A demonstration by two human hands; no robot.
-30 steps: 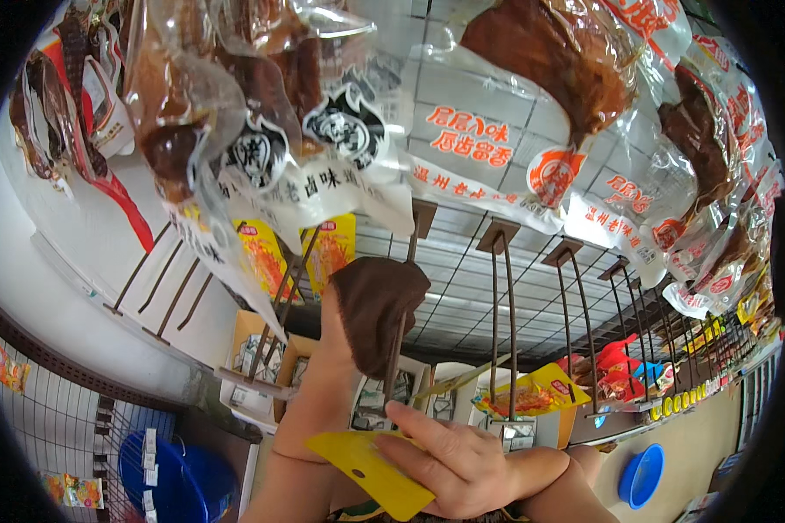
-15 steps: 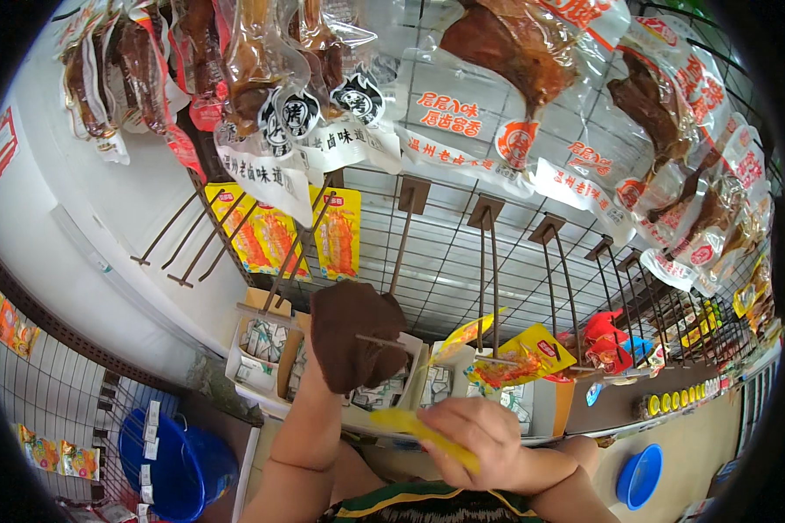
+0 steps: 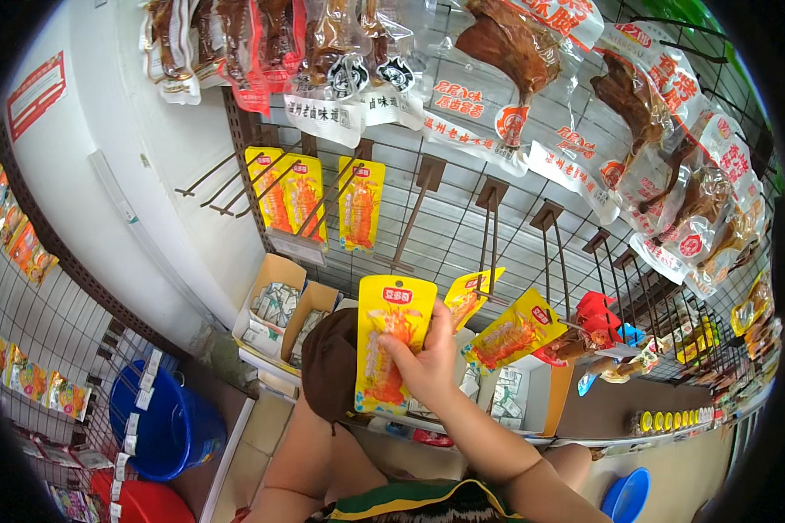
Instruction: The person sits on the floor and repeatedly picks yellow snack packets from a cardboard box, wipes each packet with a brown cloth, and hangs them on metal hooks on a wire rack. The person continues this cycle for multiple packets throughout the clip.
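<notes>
Between the thumb and fingers of the right hand (image 3: 427, 362) is a yellow packet (image 3: 394, 322), gripped by its right edge, printed face showing, nearly upright; the thumb presses across its front and the fingers pass behind, mostly hidden. It looks light and thin, probably bendy but holding itself flat, with a glossy, somewhat slippery skin and little risk of breaking. That side hold looks sound and leaves the punched hole above the grip uncovered; the top corners would also serve. Just left of the grip, partly behind the packet, is a brown cloth (image 3: 327, 366) hiding the left hand, so I cannot tell its hold. Beyond the grip, a bare metal peg (image 3: 412, 213) sticks out.
</notes>
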